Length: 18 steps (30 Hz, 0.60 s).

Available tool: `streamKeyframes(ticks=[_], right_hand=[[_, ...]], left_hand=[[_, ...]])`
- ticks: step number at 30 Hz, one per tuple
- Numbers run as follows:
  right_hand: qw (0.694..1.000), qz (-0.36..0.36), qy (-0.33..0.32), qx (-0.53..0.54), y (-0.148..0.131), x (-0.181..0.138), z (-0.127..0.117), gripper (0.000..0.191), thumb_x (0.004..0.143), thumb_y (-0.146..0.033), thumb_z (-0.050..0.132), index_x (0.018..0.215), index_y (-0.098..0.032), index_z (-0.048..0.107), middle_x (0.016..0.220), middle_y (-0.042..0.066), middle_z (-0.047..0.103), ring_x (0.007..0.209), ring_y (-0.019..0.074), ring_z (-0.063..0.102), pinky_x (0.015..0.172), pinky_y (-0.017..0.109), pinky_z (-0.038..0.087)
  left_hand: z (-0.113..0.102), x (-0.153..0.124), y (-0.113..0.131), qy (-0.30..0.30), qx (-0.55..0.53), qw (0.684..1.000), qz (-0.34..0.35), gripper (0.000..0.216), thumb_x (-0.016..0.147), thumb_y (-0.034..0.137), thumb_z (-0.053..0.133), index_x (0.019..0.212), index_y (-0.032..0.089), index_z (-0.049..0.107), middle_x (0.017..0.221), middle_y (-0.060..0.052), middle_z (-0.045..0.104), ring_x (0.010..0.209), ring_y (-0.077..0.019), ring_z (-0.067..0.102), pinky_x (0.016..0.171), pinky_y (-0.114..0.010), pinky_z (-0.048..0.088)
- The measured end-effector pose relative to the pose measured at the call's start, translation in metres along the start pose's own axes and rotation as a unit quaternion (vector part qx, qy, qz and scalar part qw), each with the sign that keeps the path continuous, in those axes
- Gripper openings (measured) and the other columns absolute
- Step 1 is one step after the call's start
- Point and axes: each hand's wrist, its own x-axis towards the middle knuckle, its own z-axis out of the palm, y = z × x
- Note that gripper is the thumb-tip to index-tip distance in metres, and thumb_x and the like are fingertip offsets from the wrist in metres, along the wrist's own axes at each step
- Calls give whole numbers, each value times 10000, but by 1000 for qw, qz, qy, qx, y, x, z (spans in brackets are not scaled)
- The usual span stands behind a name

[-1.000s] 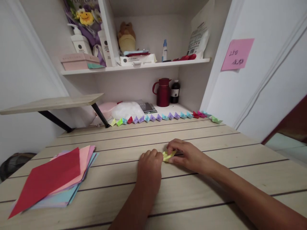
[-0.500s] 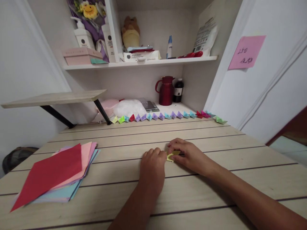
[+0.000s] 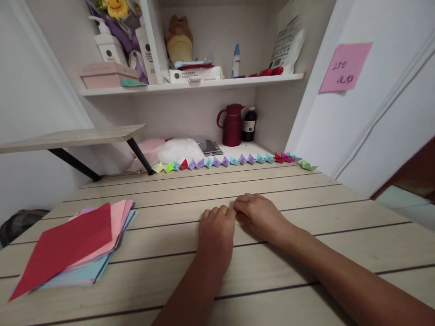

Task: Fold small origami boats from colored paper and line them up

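My left hand (image 3: 215, 230) and my right hand (image 3: 261, 214) meet at the middle of the wooden table (image 3: 306, 253), fingers curled and pressed together over a small folded yellow-green paper (image 3: 238, 222). Only a sliver of that paper shows between them. A stack of coloured paper sheets (image 3: 73, 246) with a red one on top lies at the left of the table. A row of several small folded paper boats (image 3: 231, 160) in many colours runs along the table's far edge.
Behind the table is a white alcove with a red jug (image 3: 233, 124), a dark bottle (image 3: 249, 124), a pink box and a white bag. A shelf (image 3: 190, 85) above holds bottles and boxes. A wooden board (image 3: 73, 136) juts out at the left. A pink note (image 3: 345, 67) sticks to the right wall.
My hands have closed together over the yellow-green paper, which was plainly visible before and is now almost hidden. The view has shifted slightly.
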Motion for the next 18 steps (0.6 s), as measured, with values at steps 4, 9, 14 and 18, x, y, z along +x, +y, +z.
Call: streamKeyframes(ticks=[4, 9, 14, 18], right_hand=[[999, 2, 2, 42, 4, -1, 2, 136, 830, -129, 526, 788, -195, 638, 888, 70, 677, 880, 223, 601, 786, 337, 413], [973, 19, 9, 229, 27, -6, 1, 241, 853, -205, 530, 1082, -237, 601, 1031, 26, 669, 894, 166, 616, 791, 281, 480], [898, 73, 19, 433, 45, -8, 3, 323, 805, -235, 569, 1126, -213, 594, 1019, 36, 645, 854, 170, 605, 786, 316, 487], [918, 23, 20, 396, 43, -7, 5, 309, 766, -174, 585, 1070, -214, 620, 830, -3, 620, 769, 161, 571, 716, 289, 465]], left_hand=[[2, 0, -2, 8, -39, 999, -12, 187, 929, 154, 428, 895, 212, 603, 911, -25, 652, 876, -214, 576, 752, -350, 347], [6, 3, -14, 10, -184, 981, -66, 81, 832, 141, 575, 827, 218, 599, 892, 15, 657, 816, -156, 586, 771, -300, 343], [9, 4, -17, 13, -216, 974, -68, 92, 808, 124, 574, 813, 212, 600, 882, 16, 648, 791, -149, 584, 799, -306, 336], [9, 2, -17, 8, -217, 974, -61, 117, 814, 116, 560, 844, 220, 605, 904, 8, 642, 823, -157, 587, 817, -313, 333]])
